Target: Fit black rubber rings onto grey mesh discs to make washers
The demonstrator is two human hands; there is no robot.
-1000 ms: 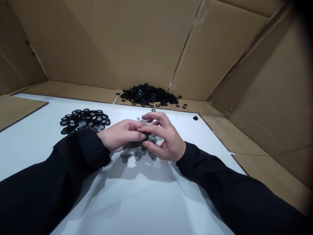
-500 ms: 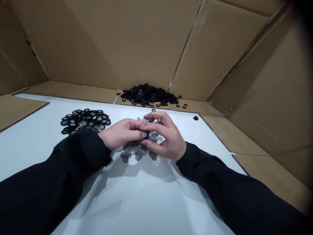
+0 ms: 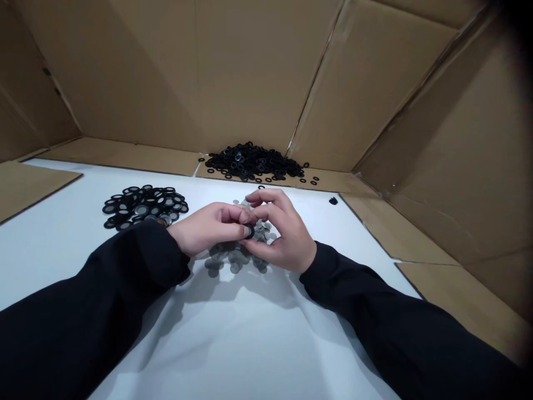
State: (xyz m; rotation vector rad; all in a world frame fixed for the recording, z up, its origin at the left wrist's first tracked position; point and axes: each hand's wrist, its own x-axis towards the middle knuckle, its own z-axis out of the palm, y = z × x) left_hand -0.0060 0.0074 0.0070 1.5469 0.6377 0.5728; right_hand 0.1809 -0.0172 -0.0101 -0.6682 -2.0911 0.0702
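My left hand (image 3: 206,228) and my right hand (image 3: 283,233) meet above a small heap of grey discs (image 3: 233,258) on the white table (image 3: 250,333). Both pinch one small black ring (image 3: 249,230) between their fingertips. Whether a grey disc sits inside the ring is hidden by the fingers. A pile of black rings with grey centres (image 3: 144,204) lies to the left of my left hand. A larger pile of plain black rings (image 3: 252,161) lies at the back, on cardboard.
Cardboard walls (image 3: 258,72) enclose the table at the back and on both sides. Cardboard flaps (image 3: 458,278) lie along the right edge and at the far left. A few stray black rings (image 3: 333,201) lie near the back pile.
My hands stay over the grey discs. The right hand's fingers have curled in a little more around the black ring.
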